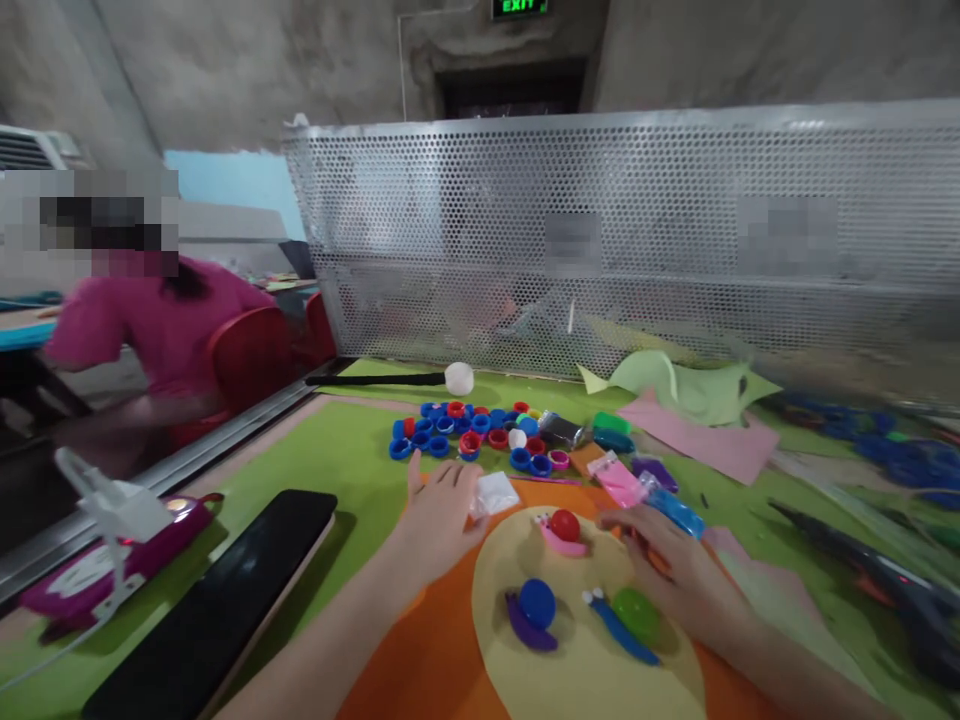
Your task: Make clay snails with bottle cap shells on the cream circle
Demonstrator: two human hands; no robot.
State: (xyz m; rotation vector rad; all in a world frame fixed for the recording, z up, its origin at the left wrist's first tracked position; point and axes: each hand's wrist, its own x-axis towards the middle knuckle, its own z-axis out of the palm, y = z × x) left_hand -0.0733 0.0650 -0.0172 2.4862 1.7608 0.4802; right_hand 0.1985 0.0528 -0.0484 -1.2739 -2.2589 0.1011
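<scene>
The left hand (pixel 442 497) was above the counter (pixel 322 450) with its fingers partly spread, one standing apart from the rest, and its thumb side against a white packet (pixel 498 493); whether it pinched the wrapper could not be told. The right hand (pixel 664 545) had bent fingers, their tips just beside a pink snail figure (pixel 562 535) with a red ball for a shell; whether they gripped anything was unclear. That snail lay on a pale yellow shape (pixel 585 685) over an orange sheet (pixel 412 665), above a purple snail figure (pixel 535 608) with a blue ball and a blue snail figure (pixel 619 630) with a green one. Bottle caps (pixel 470 445) were clustered beyond the left hand, and a blue packet (pixel 675 508) lay beside the right.
</scene>
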